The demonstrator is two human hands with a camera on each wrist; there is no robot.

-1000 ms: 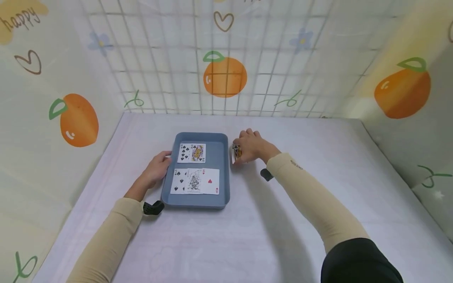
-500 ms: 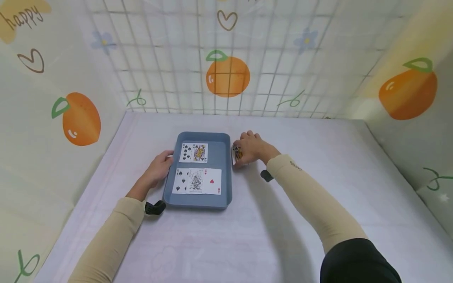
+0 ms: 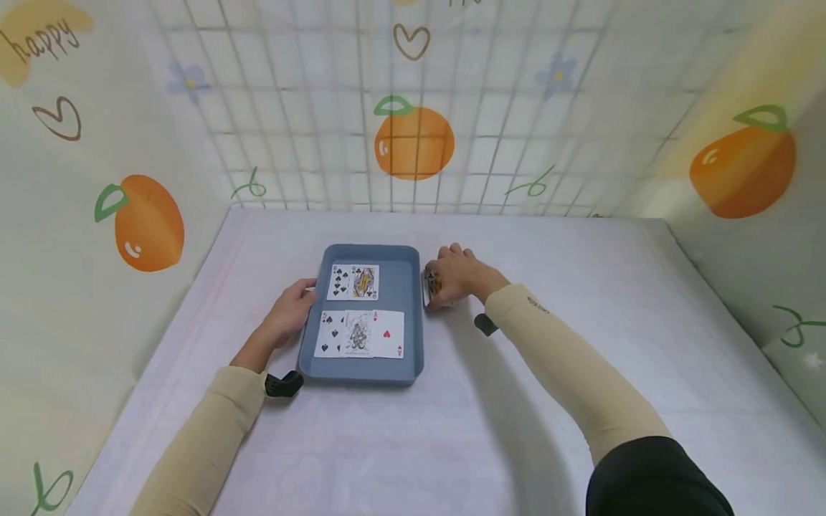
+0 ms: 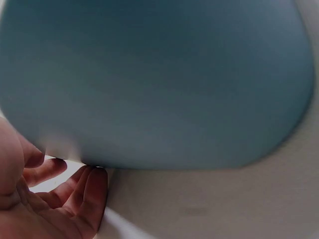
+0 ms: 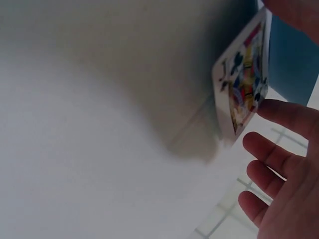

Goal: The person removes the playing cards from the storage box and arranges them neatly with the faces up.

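My right hand (image 3: 459,276) pinches a jack of clubs playing card (image 5: 241,82) between thumb and index finger, just beyond the right wall of the blue-grey tray (image 3: 361,371). The card stands tilted on edge, and the other fingers are spread away from it in the right wrist view. On the tray's left side my left hand (image 3: 288,312) touches the outer wall with its fingertips, as the left wrist view also shows. Inside the tray, a spade card (image 3: 338,282) and a queen (image 3: 365,282) overlap in the upper row. Below lie a five of spades (image 3: 328,334), a joker (image 3: 358,334) and an ace of hearts (image 3: 388,334).
The tray rests on a table with a pale cloth (image 3: 361,444). Behind it hangs a white curtain printed with oranges (image 3: 414,143), over a grid. Similar printed sheets close off the left and right sides. A black wrist device (image 3: 284,384) sits at the left wrist.
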